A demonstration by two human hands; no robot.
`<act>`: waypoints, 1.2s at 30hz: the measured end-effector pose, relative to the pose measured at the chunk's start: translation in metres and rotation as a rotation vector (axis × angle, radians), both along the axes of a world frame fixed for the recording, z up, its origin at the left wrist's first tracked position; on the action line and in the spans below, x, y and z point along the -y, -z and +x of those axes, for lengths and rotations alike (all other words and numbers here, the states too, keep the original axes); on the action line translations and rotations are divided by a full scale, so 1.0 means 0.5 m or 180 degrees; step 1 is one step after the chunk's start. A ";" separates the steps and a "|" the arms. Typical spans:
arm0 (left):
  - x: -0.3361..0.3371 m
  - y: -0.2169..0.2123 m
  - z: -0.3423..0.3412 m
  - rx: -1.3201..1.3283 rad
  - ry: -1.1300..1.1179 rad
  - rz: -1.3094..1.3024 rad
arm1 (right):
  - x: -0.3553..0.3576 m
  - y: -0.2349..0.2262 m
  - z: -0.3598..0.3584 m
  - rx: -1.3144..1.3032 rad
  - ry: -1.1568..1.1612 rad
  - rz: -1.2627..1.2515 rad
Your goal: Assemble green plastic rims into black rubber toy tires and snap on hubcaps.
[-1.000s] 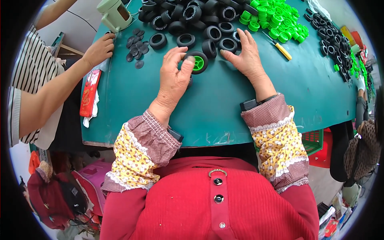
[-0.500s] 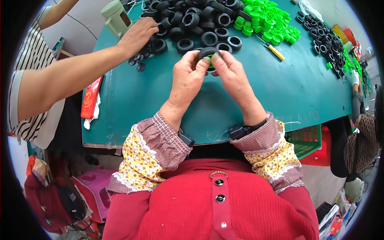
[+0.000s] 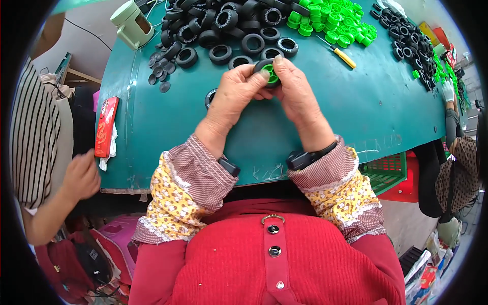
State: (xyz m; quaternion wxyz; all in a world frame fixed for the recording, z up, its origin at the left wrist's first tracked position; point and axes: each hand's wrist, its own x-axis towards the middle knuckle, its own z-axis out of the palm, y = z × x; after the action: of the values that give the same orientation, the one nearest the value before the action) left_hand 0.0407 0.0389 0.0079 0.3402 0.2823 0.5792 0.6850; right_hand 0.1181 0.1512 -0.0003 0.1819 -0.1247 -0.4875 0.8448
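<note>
Both my hands are closed around one small toy wheel, held just above the table in front of the tyre pile. It is a black tyre [image 3: 261, 64] with a bright green wheel hub [image 3: 272, 74] inside it. My left hand [image 3: 231, 99] grips its left side, thumb lying on the hub. From the right my right hand [image 3: 296, 94] holds it, thumb on the tyre's upper rim. Fingers underneath are mostly hidden. Partly behind my left hand lies a loose black tyre [image 3: 209, 98].
Black tyres [image 3: 252, 44] and green hubs [image 3: 333, 23] are heaped on the green table [image 3: 356, 109]. A yellow-handled tool [image 3: 344, 58], black discs [image 3: 163, 71], a lidded cup [image 3: 131, 24] and a red case [image 3: 107, 127] lie around. At left is a co-worker's hand [image 3: 81, 175]; far right, a gloved hand [image 3: 448, 90].
The co-worker's hand has left the tyre pile and dropped beside the table's left edge. A loose tyre now shows beside my left hand. The wheel is tilted, showing more green hub.
</note>
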 end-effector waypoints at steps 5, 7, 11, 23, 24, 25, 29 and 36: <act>-0.009 -0.019 0.000 0.0328 0.0220 0.0206 | -0.010 -0.038 0.006 0.0105 -0.0207 0.0174; -0.027 -0.004 0.016 0.0577 0.0072 0.0398 | 0.001 -0.015 -0.010 -0.0039 0.0160 0.0180; -0.050 -0.002 0.020 0.0948 -0.0057 0.0463 | -0.022 -0.015 -0.005 -0.0027 0.0342 -0.0118; -0.087 0.008 0.063 0.0656 0.0468 0.0386 | -0.066 -0.013 0.114 0.0413 0.0301 0.1040; -0.087 0.006 0.067 -0.0043 0.0204 0.0414 | -0.062 -0.011 0.113 0.0451 0.0546 0.1820; -0.085 0.006 0.069 -0.0260 0.0207 0.0520 | -0.058 -0.018 0.118 0.0373 0.0637 0.1900; -0.065 -0.013 0.062 0.0136 0.0665 0.0342 | -0.050 -0.048 0.156 0.0161 0.0946 0.2670; -0.053 -0.019 0.061 0.1073 0.1077 0.0586 | -0.052 -0.059 0.178 -0.0045 0.1150 0.4100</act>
State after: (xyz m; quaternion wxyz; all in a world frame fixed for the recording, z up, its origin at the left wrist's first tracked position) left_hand 0.0714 0.0654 0.0176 0.5146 0.2868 0.3939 0.7055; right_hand 0.2073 0.1771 0.0294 0.3619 -0.0654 -0.8647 0.3421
